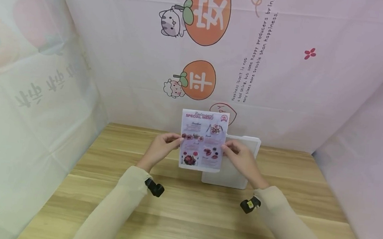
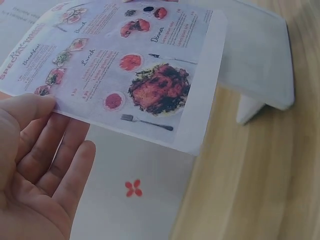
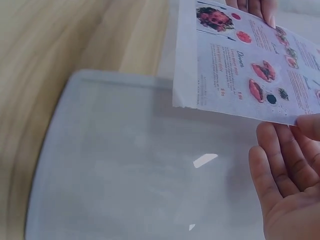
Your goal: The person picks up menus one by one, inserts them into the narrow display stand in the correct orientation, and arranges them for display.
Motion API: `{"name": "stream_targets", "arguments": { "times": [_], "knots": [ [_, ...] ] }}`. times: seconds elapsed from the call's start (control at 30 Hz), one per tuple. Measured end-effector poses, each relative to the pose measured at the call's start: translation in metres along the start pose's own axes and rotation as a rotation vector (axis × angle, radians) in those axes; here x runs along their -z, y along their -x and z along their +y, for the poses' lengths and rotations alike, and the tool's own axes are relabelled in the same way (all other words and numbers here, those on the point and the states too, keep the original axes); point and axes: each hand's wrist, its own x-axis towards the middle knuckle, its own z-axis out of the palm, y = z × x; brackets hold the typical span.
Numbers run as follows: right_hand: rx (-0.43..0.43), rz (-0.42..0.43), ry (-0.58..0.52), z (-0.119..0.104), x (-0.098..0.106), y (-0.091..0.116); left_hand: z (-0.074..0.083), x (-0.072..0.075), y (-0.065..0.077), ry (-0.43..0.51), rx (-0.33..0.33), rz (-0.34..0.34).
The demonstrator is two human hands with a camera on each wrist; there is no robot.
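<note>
Head view: we hold the menu sheet (image 1: 202, 151) raised before a pale panel (image 1: 225, 178), overlapping its left side.
Left hand (image 1: 160, 148): pinches the left edge, other fingers loosely bent.
Right hand (image 1: 242, 159): pinches the right edge likewise.
Progress: lifting looks done; the sheet is in our hands; what remains, we cannot tell.
Menu look: lilac, nearly flat, food pictures, white bottom margin.

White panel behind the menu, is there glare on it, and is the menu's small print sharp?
Right wrist view: two bright glare patches on the white panel; head view: on the menu the title reads, small print blurs; left wrist view: Lunch and Dinner headings read, smaller lines look soft.
</note>
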Motion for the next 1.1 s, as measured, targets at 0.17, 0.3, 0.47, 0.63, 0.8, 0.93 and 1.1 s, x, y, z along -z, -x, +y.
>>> {"name": "stream_targets", "arguments": {
  "times": [0.17, 0.3, 0.47, 0.63, 0.8, 0.93, 1.1],
  "knots": [
    [0.008, 0.020, -0.010, 0.002, 0.017, -0.004, 0.015, -0.007, -0.010, -0.041, -0.041, -0.031],
    [0.007, 0.035, -0.015, 0.000, 0.029, -0.007, 0.026, -0.012, -0.018, -0.058, -0.055, -0.032],
    [-0.024, 0.061, -0.031, -0.007, 0.043, -0.009, 0.041, -0.019, -0.027, -0.059, -0.080, -0.034],
    [-0.046, 0.088, -0.016, -0.015, 0.057, -0.011, 0.057, -0.025, -0.036, -0.064, -0.113, -0.024],
    [-0.039, 0.123, 0.014, -0.018, 0.067, -0.015, 0.069, -0.029, -0.043, -0.079, -0.134, -0.018],
    [-0.025, 0.150, 0.053, -0.017, 0.074, -0.017, 0.076, -0.032, -0.047, -0.062, -0.141, -0.025],
    [-0.010, 0.184, 0.071, -0.020, 0.081, -0.019, 0.085, -0.035, -0.053, -0.054, -0.147, -0.026]
  ]
}}
